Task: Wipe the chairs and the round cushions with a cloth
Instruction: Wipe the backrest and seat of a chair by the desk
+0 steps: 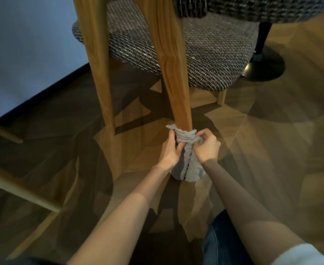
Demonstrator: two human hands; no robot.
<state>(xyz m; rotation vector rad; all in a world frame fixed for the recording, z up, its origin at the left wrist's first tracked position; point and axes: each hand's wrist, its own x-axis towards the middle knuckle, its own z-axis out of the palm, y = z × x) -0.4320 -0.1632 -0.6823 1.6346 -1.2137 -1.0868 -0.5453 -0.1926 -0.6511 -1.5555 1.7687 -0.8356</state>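
Observation:
A grey cloth (pixel 189 161) is wrapped round the bottom of a wooden chair leg (pixel 173 79), with its loose end hanging down to the floor. My left hand (pixel 171 151) grips the cloth from the left side of the leg. My right hand (pixel 207 147) pinches the cloth's twisted end on the right side. Above, the chair's round woven cushion (pixel 205 52) shows in brown and white tweed. A second wooden leg (pixel 100 60) stands to the left.
Wooden rails of another chair (pixel 19 186) cross the left edge. A black pedestal base (pixel 264 67) stands at the right behind the cushion. A blue-grey wall (pixel 23 44) with dark skirting runs at the left. The floor is herringbone parquet (pixel 272 150). My jeans-clad knee (pixel 224 241) is below.

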